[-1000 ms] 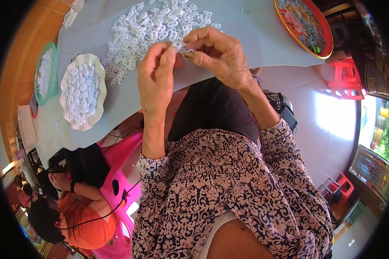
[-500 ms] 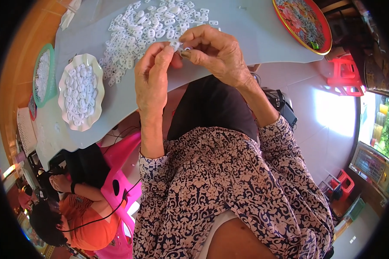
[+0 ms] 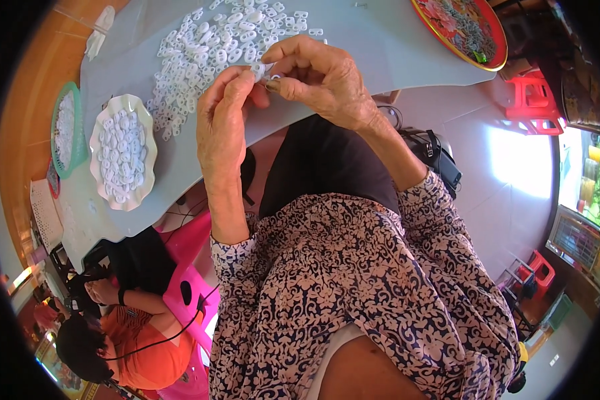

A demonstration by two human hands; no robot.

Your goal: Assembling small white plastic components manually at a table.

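Note:
Above the near edge of the table my two hands meet, fingertips close together. My left hand [image 3: 225, 123] pinches a small white plastic piece [image 3: 257, 69] with a hole in it. Curled in from the right, my right hand [image 3: 327, 80] has its thumb and fingers closed on another small white bit [image 3: 275, 78] right beside that piece. Fingers partly hide both bits. Just beyond my hands spreads a loose heap of white plastic pieces [image 3: 193, 77], many of them oval with two holes.
Left on the grey table [image 3: 380, 40] stand a scalloped white dish [image 3: 150, 160] and a green basket [image 3: 80, 133], both with white pieces. A red-rimmed tray [image 3: 503, 50] of small grey parts lies far right. A person in orange [image 3: 157, 353] sits by a pink chair [image 3: 180, 287] at lower left.
The view has shifted slightly, so the table and my hands sit a little further left in the picture. Both hands keep nearly the same pinch on the small white pieces.

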